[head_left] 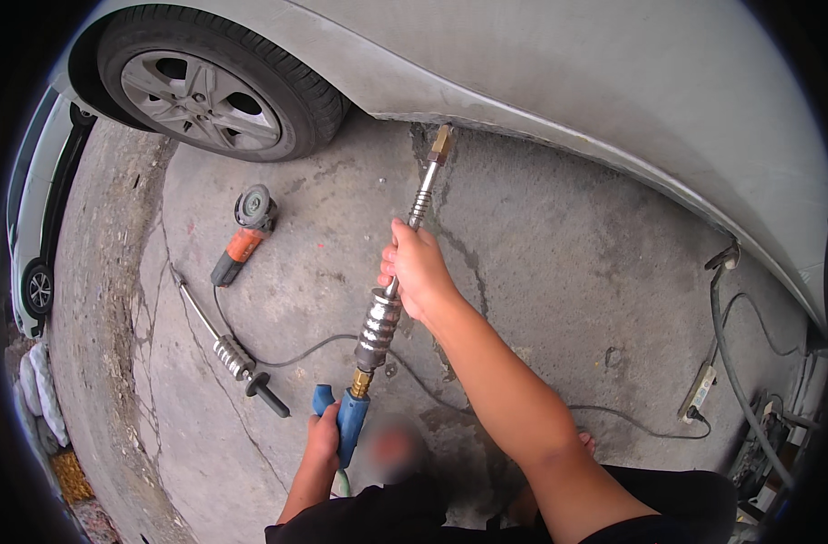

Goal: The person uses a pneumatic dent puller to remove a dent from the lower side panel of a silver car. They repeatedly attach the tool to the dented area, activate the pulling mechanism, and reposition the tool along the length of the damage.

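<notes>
A slide hammer dent puller (378, 328) with a ribbed metal weight stretches between my two hands. My left hand (321, 439) is closed round its blue pistol-style handle (351, 426). Farther up, my right hand (420, 274) wraps the bright metal shaft, just above the weight and below a spring. At the far end, the tool's brass tip (442, 142) meets the lower edge of the silver car's body panel (568, 86), behind the wheel. Whether the tip is fixed to the metal, I cannot tell.
An orange and black angle grinder (242, 243) and a second slide hammer (233, 357) lie on the concrete at left. The car wheel (201, 98) stands far left. Cables cross the floor to a power strip (701, 393). A clamp (726, 257) grips the car's edge at right.
</notes>
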The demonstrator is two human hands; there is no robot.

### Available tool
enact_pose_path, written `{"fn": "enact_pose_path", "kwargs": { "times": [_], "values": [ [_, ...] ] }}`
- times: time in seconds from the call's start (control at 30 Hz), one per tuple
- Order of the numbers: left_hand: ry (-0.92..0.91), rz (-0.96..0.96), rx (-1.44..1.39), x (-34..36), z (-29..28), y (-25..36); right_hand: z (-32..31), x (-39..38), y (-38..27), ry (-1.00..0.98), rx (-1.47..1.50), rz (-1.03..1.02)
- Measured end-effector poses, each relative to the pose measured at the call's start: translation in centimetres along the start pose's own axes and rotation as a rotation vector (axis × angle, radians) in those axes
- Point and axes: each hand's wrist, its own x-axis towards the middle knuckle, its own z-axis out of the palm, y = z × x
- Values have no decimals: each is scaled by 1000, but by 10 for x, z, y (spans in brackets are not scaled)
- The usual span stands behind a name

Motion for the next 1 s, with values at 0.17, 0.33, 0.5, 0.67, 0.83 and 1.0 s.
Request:
{"fn": "enact_pose_path", "kwargs": {
  "times": [0.17, 0.33, 0.5, 0.67, 0.83, 1.0],
  "values": [
    [-17, 31, -23, 6, -3, -6, 0, 2, 1, 9, -12, -5],
    [-58, 22, -15, 9, -3, -9, -4, 5, 1, -3, -33, -11],
    [-31, 25, -25, 4, -1, -8, -6, 5, 2, 2, -32, -13],
    [-15, 23, -15, -2, 4, -6, -5, 4, 0, 5, -43, -9],
    [-133, -12, -26, 0, -1, -3, -12, 1, -1, -56, -202, -46],
    [-206, -54, -190, 9, -2, -12, -6, -16, 34, -20, -162, 68]
  ]
}}
